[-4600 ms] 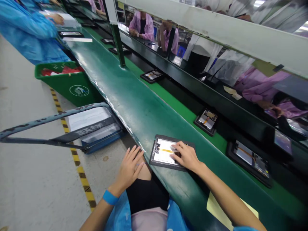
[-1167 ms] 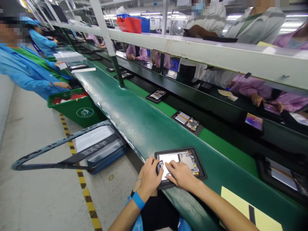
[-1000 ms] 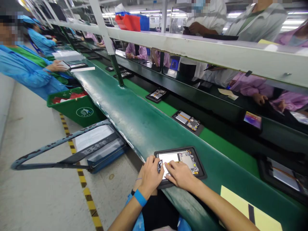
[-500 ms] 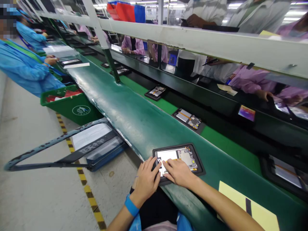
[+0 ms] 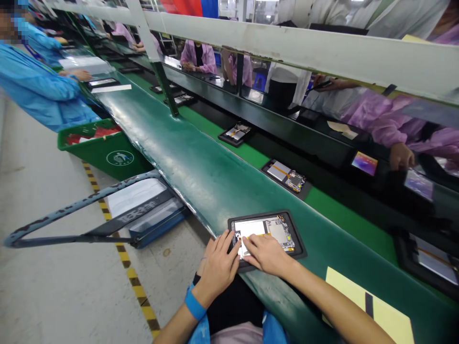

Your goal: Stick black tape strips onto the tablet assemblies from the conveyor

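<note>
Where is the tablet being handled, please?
In the head view, the tablet lies low, right of centre, in a black tray on the bench, partly under both hands.

On the near part of the green bench [image 5: 193, 162], an open tablet [image 5: 280, 234] lies in a black tray [image 5: 300, 249]. The left grip [image 5: 219, 260] rests at its left end, fingers spread; the right grip [image 5: 268, 253] touches its white panel [image 5: 253, 227], forefinger and thumb apart. A yellow sheet [image 5: 392, 308] lies to the right, partly hidden by the right forearm. Past the bench's far edge, more trayed tablets [image 5: 287, 177] lie along a green belt [image 5: 333, 208]. Farther right, a co-worker's hand [image 5: 401, 156] is between a lit screen [image 5: 365, 163] and a paler one. At left stand a green bin [image 5: 120, 157] and, nearer, a trolley [image 5: 134, 210].
</note>
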`<state>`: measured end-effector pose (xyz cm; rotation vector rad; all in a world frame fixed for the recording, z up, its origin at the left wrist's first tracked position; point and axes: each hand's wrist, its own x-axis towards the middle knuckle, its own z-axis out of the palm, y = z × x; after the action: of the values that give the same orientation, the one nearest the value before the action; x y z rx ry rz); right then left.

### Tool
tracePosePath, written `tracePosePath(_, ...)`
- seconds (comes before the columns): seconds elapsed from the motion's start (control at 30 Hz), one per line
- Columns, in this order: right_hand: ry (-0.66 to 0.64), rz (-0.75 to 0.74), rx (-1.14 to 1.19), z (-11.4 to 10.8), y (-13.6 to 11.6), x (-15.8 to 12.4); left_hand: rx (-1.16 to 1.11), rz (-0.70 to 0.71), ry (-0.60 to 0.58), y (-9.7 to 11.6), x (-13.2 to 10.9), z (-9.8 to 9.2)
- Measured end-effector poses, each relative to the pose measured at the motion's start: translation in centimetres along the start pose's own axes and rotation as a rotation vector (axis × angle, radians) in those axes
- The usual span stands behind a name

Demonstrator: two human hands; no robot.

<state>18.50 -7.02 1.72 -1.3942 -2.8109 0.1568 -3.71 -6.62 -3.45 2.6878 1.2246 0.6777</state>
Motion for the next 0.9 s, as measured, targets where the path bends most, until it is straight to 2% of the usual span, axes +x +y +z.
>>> tracePosePath(0.3, -0.036, -0.017, -0.047, -0.6, 0.0, 0.4, 0.026, -0.004, -0.001, 0.6, 0.2, -0.5)
tracePosePath(0.57, 0.012, -0.011, 0.022, 0.0, 0.2, 0.3, 0.033, -0.023, -0.011, 0.8, 0.2, -0.4)
tracePosePath(0.9, -0.115, -0.052, 0.021, -1.4, 0.6, 0.6, 0.0, -0.018, -0.012, 0.6, 0.1, -0.4)
